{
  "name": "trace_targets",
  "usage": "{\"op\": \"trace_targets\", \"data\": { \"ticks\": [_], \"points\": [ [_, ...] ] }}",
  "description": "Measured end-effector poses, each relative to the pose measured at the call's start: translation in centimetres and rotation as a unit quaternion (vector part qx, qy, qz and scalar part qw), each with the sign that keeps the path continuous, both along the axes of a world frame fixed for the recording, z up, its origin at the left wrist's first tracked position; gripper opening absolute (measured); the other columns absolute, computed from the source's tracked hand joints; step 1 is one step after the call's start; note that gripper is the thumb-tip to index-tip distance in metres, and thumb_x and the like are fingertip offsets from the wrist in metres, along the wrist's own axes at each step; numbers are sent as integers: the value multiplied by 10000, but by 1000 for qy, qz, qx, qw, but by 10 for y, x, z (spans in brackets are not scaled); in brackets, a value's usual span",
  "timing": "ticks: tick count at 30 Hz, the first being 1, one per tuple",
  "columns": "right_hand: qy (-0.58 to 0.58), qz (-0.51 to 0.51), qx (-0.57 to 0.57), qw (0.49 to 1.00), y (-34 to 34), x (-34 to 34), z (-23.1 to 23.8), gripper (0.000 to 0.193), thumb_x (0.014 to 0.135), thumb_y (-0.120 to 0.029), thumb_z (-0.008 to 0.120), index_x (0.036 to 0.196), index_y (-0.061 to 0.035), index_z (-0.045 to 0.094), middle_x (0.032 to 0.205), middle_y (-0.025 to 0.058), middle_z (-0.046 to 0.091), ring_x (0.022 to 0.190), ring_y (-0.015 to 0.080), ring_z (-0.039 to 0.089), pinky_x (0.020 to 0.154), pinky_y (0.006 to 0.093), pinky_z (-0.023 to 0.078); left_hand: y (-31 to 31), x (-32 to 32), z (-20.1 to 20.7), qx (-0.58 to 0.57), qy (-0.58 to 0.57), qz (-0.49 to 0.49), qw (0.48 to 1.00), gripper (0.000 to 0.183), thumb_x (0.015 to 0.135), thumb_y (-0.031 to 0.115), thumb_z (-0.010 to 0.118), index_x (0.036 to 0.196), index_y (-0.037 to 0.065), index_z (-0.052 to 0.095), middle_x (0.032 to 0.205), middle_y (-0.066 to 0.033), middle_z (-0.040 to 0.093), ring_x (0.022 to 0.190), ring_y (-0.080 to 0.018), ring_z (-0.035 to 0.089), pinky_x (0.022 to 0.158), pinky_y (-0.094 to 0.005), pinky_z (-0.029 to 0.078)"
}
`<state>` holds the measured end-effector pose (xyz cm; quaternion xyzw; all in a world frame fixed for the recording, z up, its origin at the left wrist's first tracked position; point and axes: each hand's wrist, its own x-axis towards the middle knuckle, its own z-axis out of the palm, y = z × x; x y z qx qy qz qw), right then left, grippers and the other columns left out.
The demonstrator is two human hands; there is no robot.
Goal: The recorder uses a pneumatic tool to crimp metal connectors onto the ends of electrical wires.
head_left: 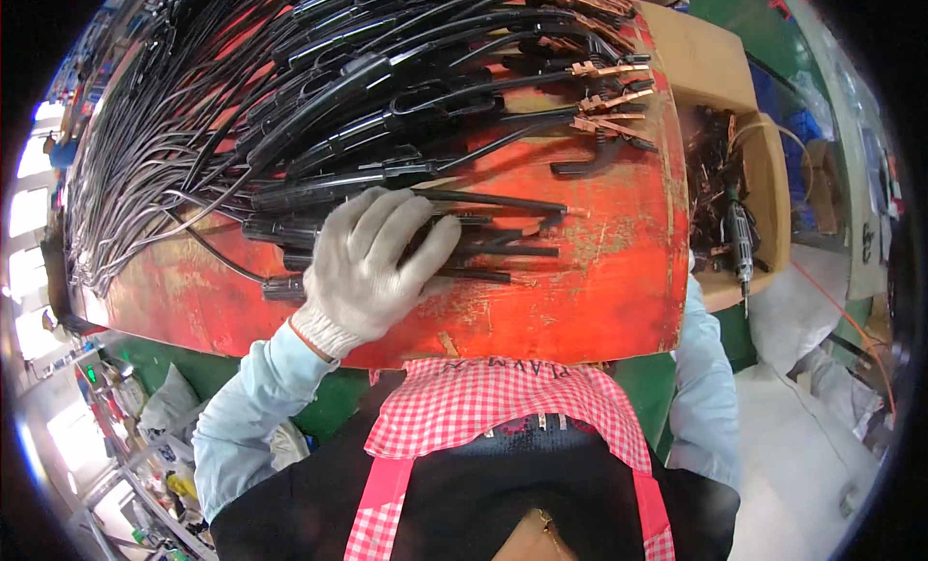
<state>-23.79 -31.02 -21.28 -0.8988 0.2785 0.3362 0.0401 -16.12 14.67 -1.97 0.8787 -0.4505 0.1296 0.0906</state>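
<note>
My left hand (372,257), in a white knitted glove, lies with bent fingers around black parts near the front of the red table. The parts under it look like black electrode holders (290,230) with long slim arms (512,252) pointing right; the palm hides their middles. Farther back lie several more black handles (358,170) on cables, many ending in bare copper jaws (614,102) on the right. My right sleeve (704,377) reaches up beside the table's right edge; the right hand is almost wholly hidden there, so its fingers do not show.
The worn red tabletop (599,300) spans the middle. Grey-black cables (145,189) bunch along its left. To the right, a cardboard box (768,199) holds dark small parts, with a power screwdriver (740,237) pointing down over it. White sacks (797,295) lie beyond.
</note>
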Motion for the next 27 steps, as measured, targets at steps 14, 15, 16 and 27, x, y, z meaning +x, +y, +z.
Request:
{"op": "trace_targets", "data": {
  "ticks": [14,15,16,27],
  "points": [
    [-382,-143,156,900,-17,-5,7,417,919,-253,664,1289,-66,613,1049,142,727,981,242,693,860,371,529,-54,30,22,-6,77,-58,995,406,651,193,820,1019,103,676,942,-63,666,928,-297,659,843,-440,520],
    [-434,-225,265,831,-13,-2,23,383,940,-198,643,1279,-21,615,972,92,710,865,173,684,767,324,541,-62,31,20,18,74,-61,995,395,654,208,823,1008,111,676,931,-55,665,921,-289,660,842,-432,521],
    [-473,-266,302,784,-18,-2,29,376,950,-174,639,1283,-4,604,932,71,692,802,151,668,708,299,530,-70,31,19,53,103,-63,991,286,706,278,803,918,128,683,908,-35,658,872,-268,659,804,-421,521],
    [-637,-441,533,340,-45,-3,69,323,1030,-184,552,1319,-42,534,1006,88,665,802,226,651,695,384,558,-109,26,26,238,226,-88,941,269,851,357,682,826,91,705,794,-107,663,787,-328,665,706,-459,509]
  ]
}}
